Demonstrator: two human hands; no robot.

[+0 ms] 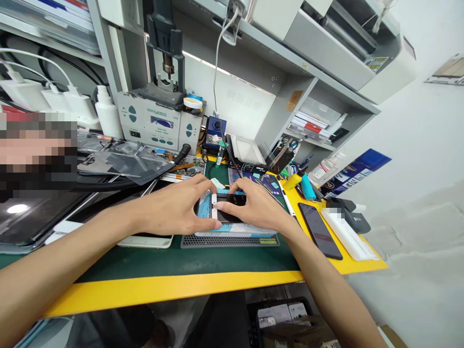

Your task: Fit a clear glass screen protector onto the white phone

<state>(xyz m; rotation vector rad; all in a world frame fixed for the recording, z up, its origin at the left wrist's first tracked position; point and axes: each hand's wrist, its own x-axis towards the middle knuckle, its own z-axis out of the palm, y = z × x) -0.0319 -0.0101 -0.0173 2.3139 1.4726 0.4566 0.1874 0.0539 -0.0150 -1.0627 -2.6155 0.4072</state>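
Observation:
A phone (229, 216) with a dark glossy screen and a white end strip lies between my hands, on top of a blue-and-white pack (205, 207). My left hand (177, 205) grips the phone's white end, thumb at the near edge and fingers at the far edge. From the other side, my right hand (255, 205) holds it, with the thumb pressed on the front near the white end and the fingers curled at the far edge. Beneath the pack is a grey perforated mat (232, 241). The phone's underside is hidden.
A grey soldering station (154, 121) stands behind, with a black hose on the left. Another phone (319, 230) lies on the right beside a white box (350, 234). Yellow and blue bottles (292, 181) stand behind it. A partly hidden person (36, 150) is at left.

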